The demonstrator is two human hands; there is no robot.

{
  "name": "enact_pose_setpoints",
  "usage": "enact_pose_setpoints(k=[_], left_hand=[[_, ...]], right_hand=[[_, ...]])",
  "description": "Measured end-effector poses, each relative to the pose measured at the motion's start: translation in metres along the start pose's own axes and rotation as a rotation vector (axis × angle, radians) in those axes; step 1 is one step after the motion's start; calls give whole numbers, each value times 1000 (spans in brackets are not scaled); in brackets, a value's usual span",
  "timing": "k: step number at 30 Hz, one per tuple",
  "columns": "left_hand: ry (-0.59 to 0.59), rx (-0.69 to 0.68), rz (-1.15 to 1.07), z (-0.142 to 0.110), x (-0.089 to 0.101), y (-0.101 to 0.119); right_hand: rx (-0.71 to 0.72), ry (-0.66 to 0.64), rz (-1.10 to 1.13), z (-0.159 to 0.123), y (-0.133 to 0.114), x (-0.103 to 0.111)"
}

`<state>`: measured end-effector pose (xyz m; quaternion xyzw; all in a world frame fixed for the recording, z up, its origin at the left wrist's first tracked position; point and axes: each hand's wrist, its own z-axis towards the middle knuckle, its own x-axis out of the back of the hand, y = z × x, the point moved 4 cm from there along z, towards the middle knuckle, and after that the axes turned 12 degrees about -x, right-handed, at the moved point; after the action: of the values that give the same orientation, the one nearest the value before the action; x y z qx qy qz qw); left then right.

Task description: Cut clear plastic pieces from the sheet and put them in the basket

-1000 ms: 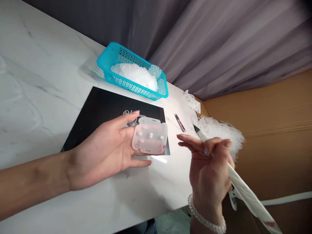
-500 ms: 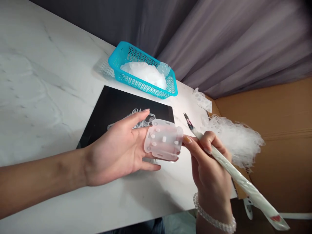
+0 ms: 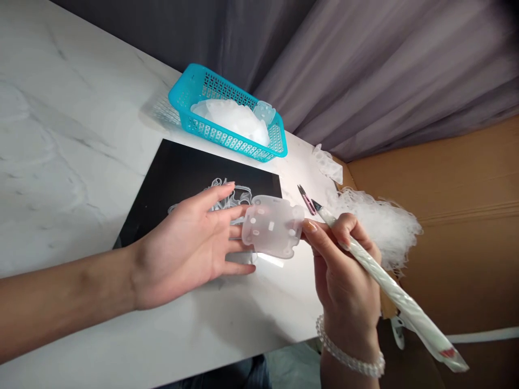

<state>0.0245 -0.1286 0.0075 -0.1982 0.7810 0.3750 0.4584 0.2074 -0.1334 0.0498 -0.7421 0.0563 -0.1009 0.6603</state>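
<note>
A translucent plastic piece (image 3: 270, 229) with small holes and notched edges is pinched at its right edge by the thumb and finger of my right hand (image 3: 344, 270). That same hand also grips a pen-like knife (image 3: 389, 286), its long handle wrapped in white and its dark tip pointing up and left. My left hand (image 3: 186, 248) lies palm up, fingers spread, with fingertips behind the left side of the piece; I cannot tell whether they touch it. Below that hand, a black mat (image 3: 150, 183) bears thin clear plastic trimmings (image 3: 243, 193).
A blue perforated basket (image 3: 182, 102) holds a heap of whitish plastic pieces (image 3: 231, 119). Small pink snips (image 3: 306, 198) lie on the marbled table (image 3: 81, 178). To the right, a pile of stringy trimmings (image 3: 373, 227) rests against cardboard (image 3: 446, 200). Grey curtain (image 3: 365, 70) hangs behind.
My left hand has drawn slightly left, so the piece now rests less on its fingers. The piece has flattened toward my view, still in my right hand. The whole view has shifted a little.
</note>
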Motion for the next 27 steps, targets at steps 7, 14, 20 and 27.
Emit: enact_pose_setpoints(k=[7,14,20,27], left_hand=[[221,-138,-24,-6,0,0],[131,-55,-131,-9,-7,1],[90,-26,-156,-9,-9,3],[97,-8,-179,-9,-11,1]], right_hand=[[47,-10,-46,-7,2,-7],[8,-109,-104,-9,2,-15],[11,-41,-162,4,4,-6],[-100,-221,-132,-1,10,-23]])
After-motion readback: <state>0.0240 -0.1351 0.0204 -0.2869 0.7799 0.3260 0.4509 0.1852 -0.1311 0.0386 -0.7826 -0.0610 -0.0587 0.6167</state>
